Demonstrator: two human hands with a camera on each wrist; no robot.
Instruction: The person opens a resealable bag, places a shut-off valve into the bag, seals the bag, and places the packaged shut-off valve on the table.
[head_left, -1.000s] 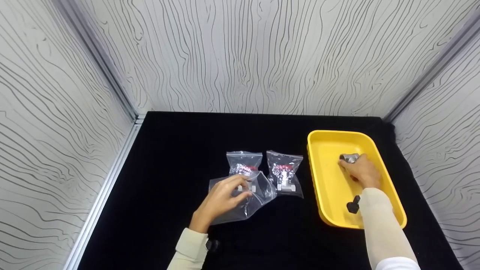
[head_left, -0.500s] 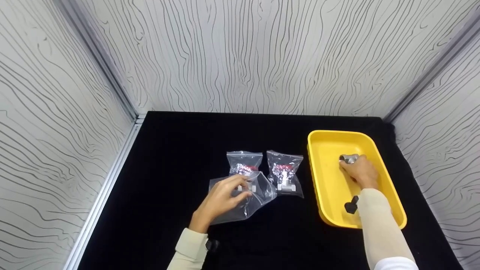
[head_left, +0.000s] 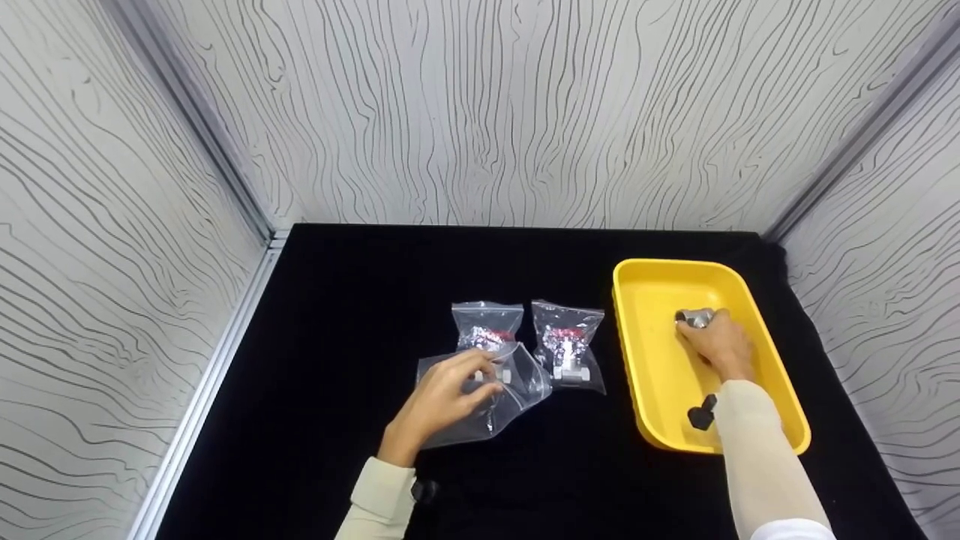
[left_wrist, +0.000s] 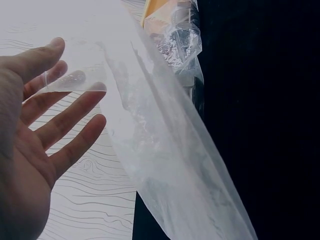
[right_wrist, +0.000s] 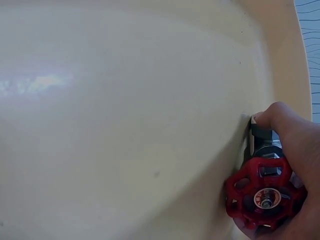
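Note:
My left hand (head_left: pixel 442 397) is at a clear zip bag (head_left: pixel 480 429) near the middle of the black cloth. Its thumb and fingers stand apart at the bag's mouth, and in the left wrist view some fingertips show through the plastic (left_wrist: pixel 155 150). My right hand (head_left: pixel 721 345) grips a metal gate valve (head_left: pixel 699 318) inside the yellow tray (head_left: pixel 660 390). In the right wrist view the valve's red handwheel (right_wrist: pixel 267 195) faces up, with the thumb on the metal body. Part of the valve is hidden by the hand.
Two zip bags, one on the left (head_left: pixel 486 319) and one on the right (head_left: pixel 568 352), each hold a red-handled valve. The open bag partly overlaps the left one. Patterned white walls (head_left: pixel 480 112) enclose the black cloth (head_left: pixel 360 300) at the back and sides.
The right forearm has shifted very slightly left, while the hand keeps its grip on the gate valve in the tray. My left hand and the bag have stayed in place.

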